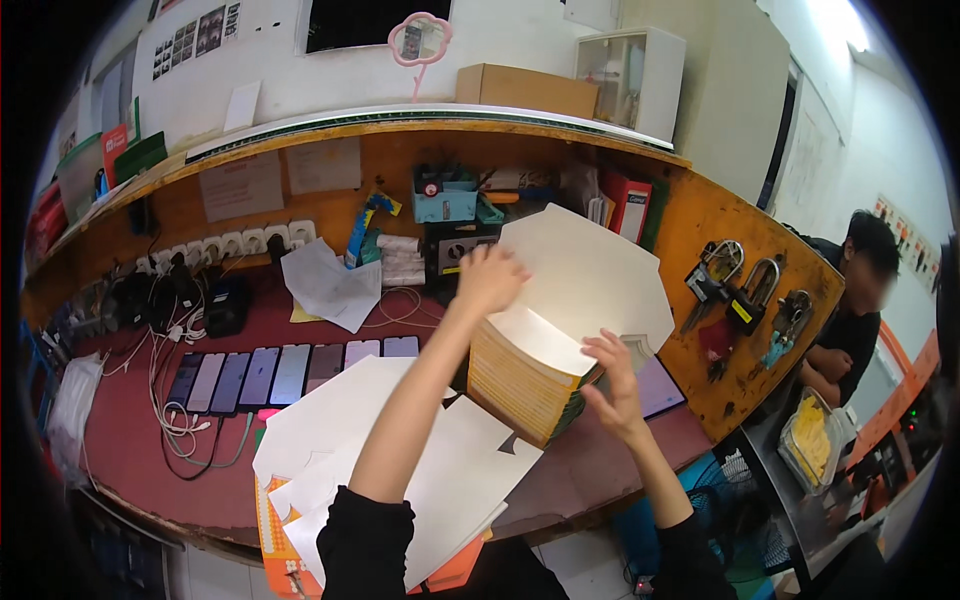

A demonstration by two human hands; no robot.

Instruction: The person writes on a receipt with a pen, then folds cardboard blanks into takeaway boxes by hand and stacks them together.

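A partly folded cardboard box (520, 385) stands open at the middle, printed yellow and green outside and plain white inside. Its large white flap (600, 265) spreads upward and back. My left hand (492, 277) lies at the left edge of that flap, fingers stretched and spread, slightly blurred. At the box's right upper corner, my right hand (615, 385) has its fingers over the rim and its thumb against the outer side. Beneath my left forearm lie flat white cardboard blanks (440, 480), stacked and overhanging the table's near edge, with orange printed parts below.
Several phones (237, 380) lie in a row on the dark red table (520, 510). Cables (165, 400) tangle at left, below a row of power sockets (235, 243). Padlocks (735, 285) hang on the wooden side panel. A person (850, 310) is at right, near a yellow-filled plastic tub (812, 440).
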